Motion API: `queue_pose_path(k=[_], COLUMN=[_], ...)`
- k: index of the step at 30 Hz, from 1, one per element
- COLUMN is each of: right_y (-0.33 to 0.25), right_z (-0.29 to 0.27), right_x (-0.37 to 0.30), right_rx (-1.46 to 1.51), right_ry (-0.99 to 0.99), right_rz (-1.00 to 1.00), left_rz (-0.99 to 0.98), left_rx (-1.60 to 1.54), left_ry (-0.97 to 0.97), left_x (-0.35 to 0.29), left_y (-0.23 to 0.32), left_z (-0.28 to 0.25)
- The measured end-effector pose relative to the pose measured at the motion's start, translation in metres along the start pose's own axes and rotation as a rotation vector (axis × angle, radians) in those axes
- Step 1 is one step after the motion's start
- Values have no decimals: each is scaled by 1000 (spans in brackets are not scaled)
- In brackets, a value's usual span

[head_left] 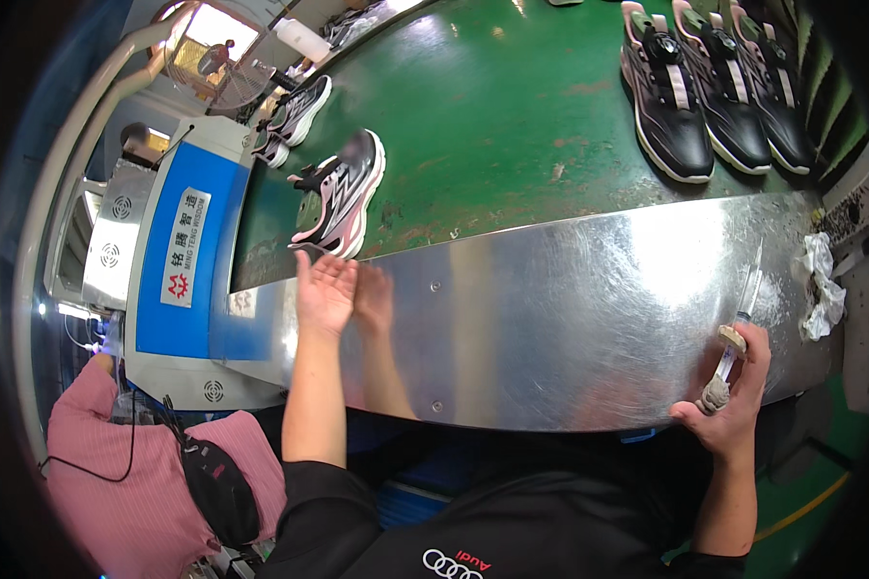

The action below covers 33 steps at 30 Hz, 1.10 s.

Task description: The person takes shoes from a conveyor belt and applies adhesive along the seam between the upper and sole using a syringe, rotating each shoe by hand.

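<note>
My left hand (pixel 326 294) reaches over the metal plate, palm up and fingers stretched out. Its fingertips are at the heel end of a black, grey and pink sneaker (pixel 346 191) on the green belt; I cannot tell whether they touch it. Nothing is visibly held in that hand. On the right, my right hand (pixel 741 405) is closed around a syringe (pixel 726 362). Lumpy beige wrapping covers the syringe's flange and plunger end. The thumb lies by the plunger end, and the thin tip points away from me over the plate.
Several black sneakers (pixel 668 96) stand in a row at the far right of the green belt (pixel 492 125). More shoes (pixel 299 111) sit at its far left. Crumpled white tissue (pixel 819 288) lies right of the metal plate (pixel 550 318). A person in pink (pixel 154 473) is beside the blue-and-white machine (pixel 217 251).
</note>
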State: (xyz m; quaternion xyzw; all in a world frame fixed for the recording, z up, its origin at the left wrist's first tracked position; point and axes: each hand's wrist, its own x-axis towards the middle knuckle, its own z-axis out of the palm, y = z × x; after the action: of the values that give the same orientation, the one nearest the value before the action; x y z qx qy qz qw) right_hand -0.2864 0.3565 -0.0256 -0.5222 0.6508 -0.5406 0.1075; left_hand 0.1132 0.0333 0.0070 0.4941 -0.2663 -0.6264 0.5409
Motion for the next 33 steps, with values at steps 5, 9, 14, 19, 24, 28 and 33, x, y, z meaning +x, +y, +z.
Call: queue_pose_path(k=[5,9,14,19,24,28,33], right_y=[3,1,-2,-5,-6,-8,-7], right_z=[0,-1,1,-1,-5,-7,-7], right_x=[-6,-6,-2,-2,1,3,1], right_rx=[36,-105,-87,-155,-171,-242,-233], right_ry=[19,9,24,38,41,32,-8], right_rz=[63,13,-1,-34,-52,-96,-75], left_rz=[87,92,31,119,311,471,477], left_rx=[94,141,43,219,583,721,797], left_ry=[49,35,43,27,-400,-490,-768], left_x=[41,52,56,36,-35,-119,-201], left_y=[30,34,37,46,53,36,-39], left_z=[-22,-24,-31,5,62,57,65])
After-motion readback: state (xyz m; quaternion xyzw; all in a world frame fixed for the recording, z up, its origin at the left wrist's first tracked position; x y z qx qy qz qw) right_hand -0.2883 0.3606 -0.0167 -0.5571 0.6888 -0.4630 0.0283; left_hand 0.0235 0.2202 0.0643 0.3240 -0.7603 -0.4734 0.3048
